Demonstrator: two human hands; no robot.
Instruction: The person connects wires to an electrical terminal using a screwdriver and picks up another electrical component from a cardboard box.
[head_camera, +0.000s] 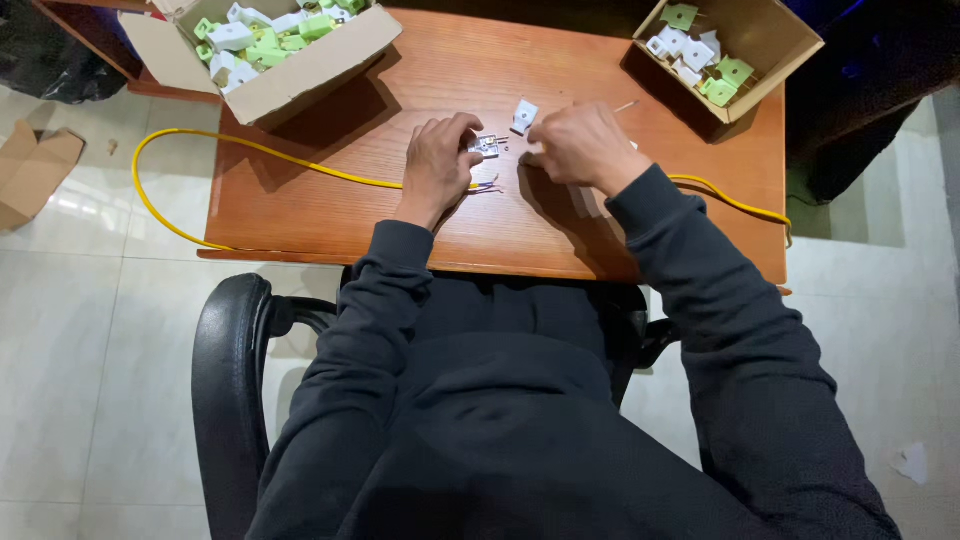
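Two open cardboard boxes stand at the far corners of a wooden table (330, 215). Left box (300, 75): brown, flaps spread, heaped with white and pale green plastic plug parts; its top edge is cut off by the frame. Right box (775, 45): smaller, tilted, with fewer of the same parts gathered toward its near left side. A yellow cable (250, 150) loops off the table's left edge, runs under the hands and leaves at the right edge. Left hand (437, 160): fingers curled, thumb and fingertips pinching a small open plug (486, 147) with metal parts showing, held just above the table's middle. Bared wire ends (487, 186) of the cable lie just below it. Right hand (578, 145): clenched loosely beside the plug; whether it grips anything cannot be told, as the knuckles hide the fingertips. A white plug cover (523, 116) lies just beyond, between the hands. Dark sleeves and a black chair arm (232, 350) fill the foreground. A flattened piece of cardboard (32, 170) lies on the tiled floor at left.
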